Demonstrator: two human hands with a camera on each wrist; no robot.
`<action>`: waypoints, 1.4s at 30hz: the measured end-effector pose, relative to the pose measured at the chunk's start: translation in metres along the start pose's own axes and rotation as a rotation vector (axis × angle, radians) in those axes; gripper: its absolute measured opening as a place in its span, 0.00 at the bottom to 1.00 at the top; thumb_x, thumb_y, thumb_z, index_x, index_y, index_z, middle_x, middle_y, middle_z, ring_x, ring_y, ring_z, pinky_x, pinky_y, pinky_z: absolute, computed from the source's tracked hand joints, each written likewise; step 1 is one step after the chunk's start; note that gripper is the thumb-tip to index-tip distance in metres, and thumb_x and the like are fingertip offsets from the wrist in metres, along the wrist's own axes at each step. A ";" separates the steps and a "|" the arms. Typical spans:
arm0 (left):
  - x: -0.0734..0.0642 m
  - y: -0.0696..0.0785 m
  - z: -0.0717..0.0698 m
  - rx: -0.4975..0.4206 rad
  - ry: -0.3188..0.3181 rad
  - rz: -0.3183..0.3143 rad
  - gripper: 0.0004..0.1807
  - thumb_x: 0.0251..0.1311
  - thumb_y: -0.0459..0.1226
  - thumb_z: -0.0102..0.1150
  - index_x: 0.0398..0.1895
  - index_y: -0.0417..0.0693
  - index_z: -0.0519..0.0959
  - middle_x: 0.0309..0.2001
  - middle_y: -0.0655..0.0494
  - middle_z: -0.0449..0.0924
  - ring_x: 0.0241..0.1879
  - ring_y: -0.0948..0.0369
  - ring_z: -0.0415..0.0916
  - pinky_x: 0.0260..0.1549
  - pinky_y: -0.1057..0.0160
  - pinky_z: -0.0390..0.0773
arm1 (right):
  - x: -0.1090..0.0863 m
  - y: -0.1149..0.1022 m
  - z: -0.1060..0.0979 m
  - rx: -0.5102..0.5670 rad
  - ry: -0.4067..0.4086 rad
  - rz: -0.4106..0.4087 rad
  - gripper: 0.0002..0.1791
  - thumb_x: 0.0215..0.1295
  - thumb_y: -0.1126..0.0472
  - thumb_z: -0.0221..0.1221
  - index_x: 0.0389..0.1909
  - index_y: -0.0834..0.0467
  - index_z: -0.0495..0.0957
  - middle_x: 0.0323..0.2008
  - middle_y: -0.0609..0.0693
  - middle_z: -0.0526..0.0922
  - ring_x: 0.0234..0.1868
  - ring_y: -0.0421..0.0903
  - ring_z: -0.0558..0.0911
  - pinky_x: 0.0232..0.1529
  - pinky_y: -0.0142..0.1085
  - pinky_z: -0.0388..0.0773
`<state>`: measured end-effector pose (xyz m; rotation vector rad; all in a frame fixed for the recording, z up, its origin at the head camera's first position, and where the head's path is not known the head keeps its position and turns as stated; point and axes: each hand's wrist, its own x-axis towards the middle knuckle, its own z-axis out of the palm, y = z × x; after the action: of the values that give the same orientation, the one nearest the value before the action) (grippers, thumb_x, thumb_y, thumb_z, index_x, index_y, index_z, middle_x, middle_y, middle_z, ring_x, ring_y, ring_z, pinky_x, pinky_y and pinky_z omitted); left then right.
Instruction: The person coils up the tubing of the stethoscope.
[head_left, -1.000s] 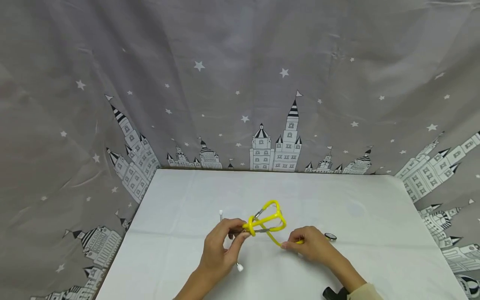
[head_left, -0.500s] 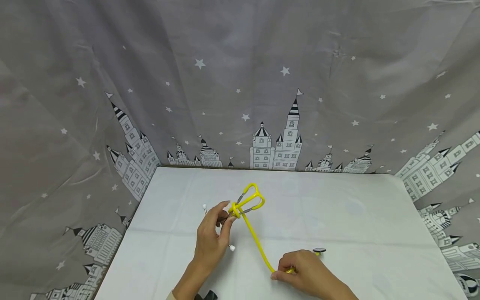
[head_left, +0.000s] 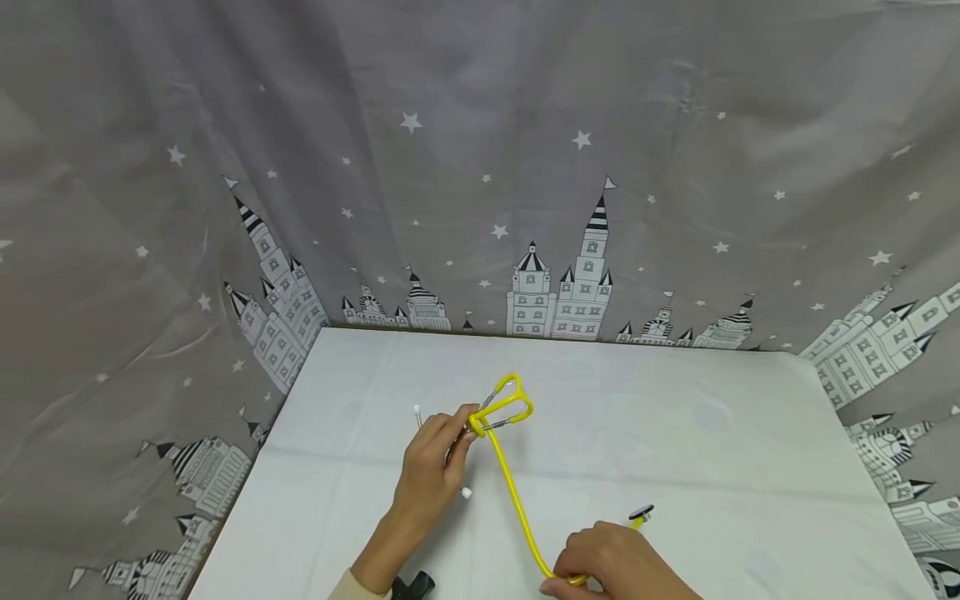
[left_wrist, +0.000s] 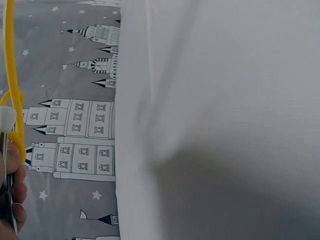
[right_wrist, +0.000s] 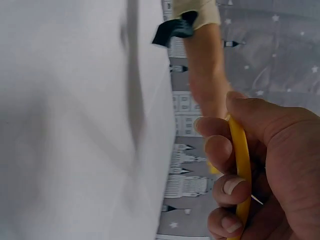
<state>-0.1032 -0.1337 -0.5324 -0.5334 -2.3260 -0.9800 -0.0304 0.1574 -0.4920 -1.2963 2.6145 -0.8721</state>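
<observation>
The left hand (head_left: 431, 467) grips a glossy, looped yellow stethoscope (head_left: 516, 500) with white eartips (head_left: 466, 492); the right hand (head_left: 613, 562) clasps its smooth tube (right_wrist: 242, 155).

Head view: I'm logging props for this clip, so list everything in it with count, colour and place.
Stethoscope: one, yellow, lower centre
Ear tips: two, white, left of centre
Chestpiece: one, dark-rimmed, right of centre
Table: one, white-covered, lower half
Backdrop: one, grey with castles and stars, behind the table
Wrist device: one, black, bottom edge
Sleeve: one, cream, bottom edge
Left hand: one, bare, grips the stethoscope
Right hand: one, bare, holds it lower down
</observation>
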 end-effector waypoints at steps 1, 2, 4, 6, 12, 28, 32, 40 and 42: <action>-0.001 -0.001 0.001 0.009 -0.005 0.005 0.25 0.65 0.28 0.72 0.66 0.48 0.83 0.39 0.58 0.82 0.35 0.66 0.71 0.36 0.80 0.68 | -0.001 -0.002 -0.002 -0.019 0.024 -0.019 0.13 0.77 0.44 0.64 0.29 0.39 0.87 0.26 0.25 0.79 0.28 0.19 0.69 0.35 0.14 0.63; -0.001 -0.003 0.002 0.019 -0.010 0.012 0.25 0.65 0.28 0.72 0.66 0.48 0.84 0.39 0.58 0.82 0.35 0.66 0.70 0.36 0.80 0.68 | -0.001 -0.005 -0.003 -0.041 0.053 -0.039 0.12 0.76 0.45 0.65 0.30 0.40 0.87 0.26 0.26 0.79 0.28 0.19 0.69 0.34 0.13 0.62; -0.002 -0.005 0.004 0.040 -0.020 0.024 0.25 0.65 0.28 0.72 0.65 0.49 0.84 0.39 0.59 0.82 0.35 0.66 0.71 0.35 0.79 0.69 | -0.002 -0.010 -0.007 -0.071 0.096 -0.061 0.09 0.76 0.47 0.66 0.33 0.41 0.87 0.25 0.27 0.77 0.29 0.19 0.67 0.34 0.11 0.60; -0.003 -0.008 0.005 0.065 -0.025 0.037 0.25 0.65 0.28 0.72 0.65 0.50 0.84 0.39 0.59 0.82 0.36 0.65 0.72 0.36 0.78 0.70 | -0.002 -0.014 -0.012 -0.092 0.144 -0.079 0.05 0.74 0.49 0.69 0.36 0.42 0.87 0.26 0.27 0.76 0.29 0.20 0.68 0.34 0.10 0.60; -0.004 -0.012 0.006 0.122 -0.036 0.038 0.24 0.65 0.29 0.72 0.64 0.49 0.84 0.39 0.58 0.83 0.37 0.63 0.75 0.36 0.70 0.76 | -0.003 -0.018 -0.030 -0.142 0.269 -0.069 0.06 0.70 0.52 0.72 0.44 0.42 0.86 0.31 0.26 0.77 0.33 0.22 0.71 0.36 0.12 0.65; -0.012 -0.026 0.001 0.218 -0.075 -0.012 0.24 0.64 0.29 0.74 0.64 0.49 0.85 0.39 0.59 0.83 0.37 0.64 0.75 0.34 0.68 0.79 | -0.016 -0.004 -0.084 -0.199 0.342 -0.090 0.08 0.75 0.55 0.68 0.50 0.40 0.84 0.39 0.26 0.78 0.35 0.24 0.73 0.39 0.15 0.71; -0.013 -0.021 0.009 0.226 -0.106 0.032 0.23 0.65 0.31 0.74 0.63 0.48 0.85 0.37 0.60 0.81 0.35 0.64 0.73 0.33 0.69 0.77 | -0.004 -0.018 -0.082 -0.212 0.298 -0.220 0.05 0.78 0.53 0.65 0.50 0.42 0.84 0.36 0.29 0.78 0.34 0.26 0.72 0.40 0.15 0.71; -0.014 -0.011 0.022 0.162 -0.112 -0.018 0.22 0.67 0.33 0.73 0.64 0.48 0.86 0.37 0.60 0.83 0.34 0.66 0.72 0.33 0.69 0.77 | 0.026 -0.045 -0.048 -0.272 0.217 -0.479 0.01 0.77 0.54 0.65 0.43 0.46 0.84 0.30 0.33 0.75 0.30 0.28 0.69 0.36 0.14 0.63; -0.014 -0.011 0.023 0.156 -0.115 -0.032 0.23 0.67 0.34 0.73 0.65 0.48 0.85 0.37 0.60 0.83 0.34 0.66 0.72 0.33 0.70 0.76 | 0.030 -0.049 -0.038 -0.246 0.182 -0.490 0.04 0.73 0.54 0.69 0.43 0.45 0.84 0.30 0.33 0.75 0.30 0.27 0.68 0.37 0.12 0.61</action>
<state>-0.1061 -0.1255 -0.5605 -0.5030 -2.4948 -0.7921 -0.0268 0.1287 -0.4294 -2.0734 2.6444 -0.7665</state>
